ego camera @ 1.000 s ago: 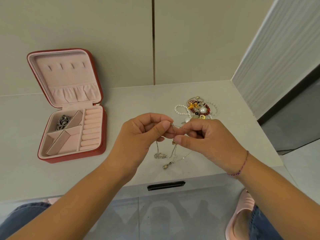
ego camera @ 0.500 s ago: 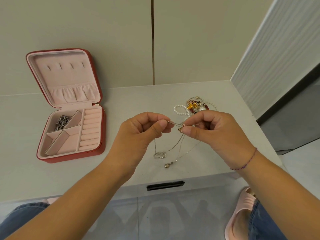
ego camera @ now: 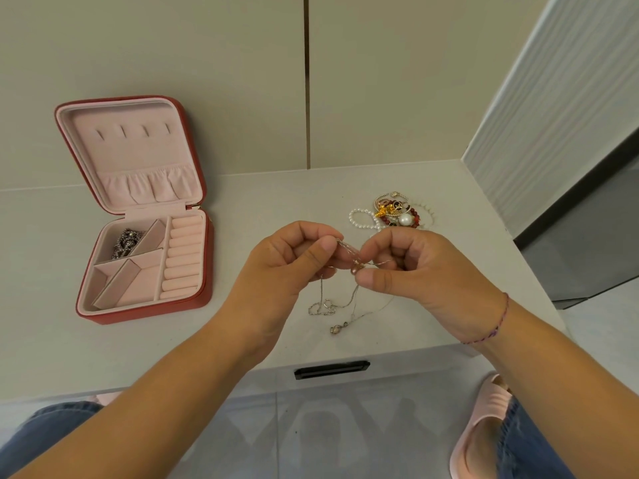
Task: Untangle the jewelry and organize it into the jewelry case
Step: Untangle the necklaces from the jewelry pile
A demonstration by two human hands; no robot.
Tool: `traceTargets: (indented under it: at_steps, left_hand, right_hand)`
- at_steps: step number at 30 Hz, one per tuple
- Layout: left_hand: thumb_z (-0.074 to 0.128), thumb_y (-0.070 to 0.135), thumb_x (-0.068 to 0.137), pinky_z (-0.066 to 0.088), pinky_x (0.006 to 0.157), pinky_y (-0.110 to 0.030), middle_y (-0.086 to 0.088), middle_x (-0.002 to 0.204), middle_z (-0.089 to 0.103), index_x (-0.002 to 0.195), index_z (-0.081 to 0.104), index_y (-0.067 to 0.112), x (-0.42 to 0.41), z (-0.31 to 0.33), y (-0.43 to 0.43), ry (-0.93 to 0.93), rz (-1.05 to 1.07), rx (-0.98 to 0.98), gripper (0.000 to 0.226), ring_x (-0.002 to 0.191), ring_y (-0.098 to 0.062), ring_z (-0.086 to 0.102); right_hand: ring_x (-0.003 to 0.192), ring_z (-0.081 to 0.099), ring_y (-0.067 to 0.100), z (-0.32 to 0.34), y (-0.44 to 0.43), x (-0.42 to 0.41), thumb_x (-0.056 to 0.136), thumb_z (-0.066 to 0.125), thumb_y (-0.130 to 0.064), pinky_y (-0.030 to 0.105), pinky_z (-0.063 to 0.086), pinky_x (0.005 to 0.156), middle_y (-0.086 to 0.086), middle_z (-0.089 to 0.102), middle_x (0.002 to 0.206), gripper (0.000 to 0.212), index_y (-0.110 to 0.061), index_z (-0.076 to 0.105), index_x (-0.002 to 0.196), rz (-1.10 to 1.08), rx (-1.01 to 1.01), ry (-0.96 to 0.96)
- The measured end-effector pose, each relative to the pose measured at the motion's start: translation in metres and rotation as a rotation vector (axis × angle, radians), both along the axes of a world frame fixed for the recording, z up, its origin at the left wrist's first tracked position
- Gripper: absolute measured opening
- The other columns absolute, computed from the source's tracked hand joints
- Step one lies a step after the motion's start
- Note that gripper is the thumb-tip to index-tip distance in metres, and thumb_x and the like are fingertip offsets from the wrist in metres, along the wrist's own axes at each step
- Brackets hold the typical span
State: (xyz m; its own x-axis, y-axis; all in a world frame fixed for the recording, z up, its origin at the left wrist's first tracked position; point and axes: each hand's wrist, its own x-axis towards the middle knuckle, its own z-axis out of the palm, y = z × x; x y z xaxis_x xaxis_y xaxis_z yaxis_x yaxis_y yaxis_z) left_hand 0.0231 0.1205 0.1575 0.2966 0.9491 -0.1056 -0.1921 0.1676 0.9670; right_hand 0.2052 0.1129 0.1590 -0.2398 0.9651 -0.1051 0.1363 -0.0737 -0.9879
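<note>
While both are held over the table [ego camera: 52, 305], left hand [ego camera: 290, 267] and right hand [ego camera: 415, 267] each pinch the thin silver chain [ego camera: 325, 308] between thumb and curled fingers, fingertips nearly touching. Chain ends trail onto the table; the tangle itself is too blurred to resolve. Jewelry case [ego camera: 148, 311] open at left, well apart.

hands 2: left hand [ego camera: 287, 271], right hand [ego camera: 427, 271] | jewelry case [ego camera: 138, 314] 1 | jewelry heap [ego camera: 397, 214] 1 | chain tangle [ego camera: 325, 307] 1
</note>
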Motion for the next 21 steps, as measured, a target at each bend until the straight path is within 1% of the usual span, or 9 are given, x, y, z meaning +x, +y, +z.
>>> traceTargets:
  at_steps: [3, 7, 10, 13, 16, 19, 21]
  left_hand:
    - [0.060, 0.023, 0.078, 0.050, 0.077, -0.023, -0.008, 0.084, 0.073, 0.088, 0.066, 0.014, -0.0005, 0.0006, -0.0001, 0.008, 0.007, -0.006, 0.015, 0.081, -0.016, 0.066]
    - [0.064, 0.027, 0.073, 0.050, 0.077, -0.024, -0.010, 0.083, 0.073, 0.087, 0.070, 0.014, -0.0012, 0.0022, -0.0010, 0.054, 0.017, -0.008, 0.019, 0.080, -0.017, 0.065]
    - [0.067, 0.028, 0.071, 0.051, 0.077, -0.023, -0.006, 0.083, 0.073, 0.082, 0.074, 0.019, -0.0012, 0.0026, -0.0023, 0.093, 0.031, -0.007, 0.017, 0.080, -0.016, 0.064]
    - [0.068, 0.029, 0.070, 0.051, 0.075, -0.019, -0.001, 0.083, 0.074, 0.080, 0.076, 0.022, -0.0010, 0.0030, -0.0025, 0.113, 0.036, 0.001, 0.014, 0.080, -0.011, 0.064]
    - [0.069, 0.030, 0.068, 0.051, 0.075, -0.018, -0.001, 0.082, 0.074, 0.079, 0.077, 0.022, 0.0004, 0.0032, -0.0022, 0.115, 0.041, -0.002, 0.016, 0.079, -0.011, 0.064]
    - [0.070, 0.031, 0.066, 0.051, 0.076, -0.020, -0.002, 0.083, 0.074, 0.079, 0.077, 0.022, 0.0013, 0.0032, -0.0024, 0.115, 0.043, -0.004, 0.017, 0.080, -0.012, 0.064]
    - [0.070, 0.029, 0.066, 0.051, 0.076, -0.018, -0.002, 0.083, 0.074, 0.079, 0.077, 0.021, 0.0014, 0.0034, -0.0025, 0.117, 0.045, -0.006, 0.017, 0.080, -0.012, 0.065]
  right_hand:
    - [0.065, 0.034, 0.020, 0.0011, -0.0004, -0.0016, 0.065, 0.079, -0.027, 0.027, 0.038, 0.067, 0.001, 0.034, 0.061, 0.016, -0.020, 0.073, 0.078, -0.004, 0.000, 0.008]
    - [0.061, 0.029, 0.017, 0.0019, -0.0012, -0.0027, 0.062, 0.075, -0.032, 0.033, 0.032, 0.067, -0.006, 0.031, 0.058, 0.020, -0.021, 0.075, 0.079, -0.037, 0.029, -0.021]
    - [0.058, 0.025, 0.016, 0.0025, -0.0019, -0.0043, 0.062, 0.075, -0.035, 0.033, 0.029, 0.069, -0.006, 0.026, 0.058, 0.023, -0.021, 0.075, 0.081, -0.034, 0.050, -0.063]
    - [0.058, 0.024, 0.017, 0.0029, -0.0025, -0.0054, 0.062, 0.076, -0.036, 0.033, 0.029, 0.068, -0.006, 0.025, 0.058, 0.023, -0.023, 0.075, 0.080, -0.046, 0.067, -0.086]
    - [0.058, 0.022, 0.020, 0.0033, -0.0040, -0.0068, 0.061, 0.075, -0.038, 0.032, 0.028, 0.066, -0.004, 0.023, 0.058, 0.023, -0.024, 0.075, 0.079, -0.057, 0.087, -0.100]
    - [0.060, 0.023, 0.026, 0.0042, -0.0049, -0.0082, 0.061, 0.075, -0.039, 0.032, 0.029, 0.065, 0.001, 0.023, 0.060, 0.022, -0.024, 0.074, 0.077, -0.080, 0.096, -0.111]
    - [0.061, 0.023, 0.026, 0.0042, -0.0053, -0.0089, 0.062, 0.075, -0.038, 0.031, 0.029, 0.065, 0.003, 0.024, 0.060, 0.020, -0.022, 0.074, 0.075, -0.094, 0.101, -0.107]
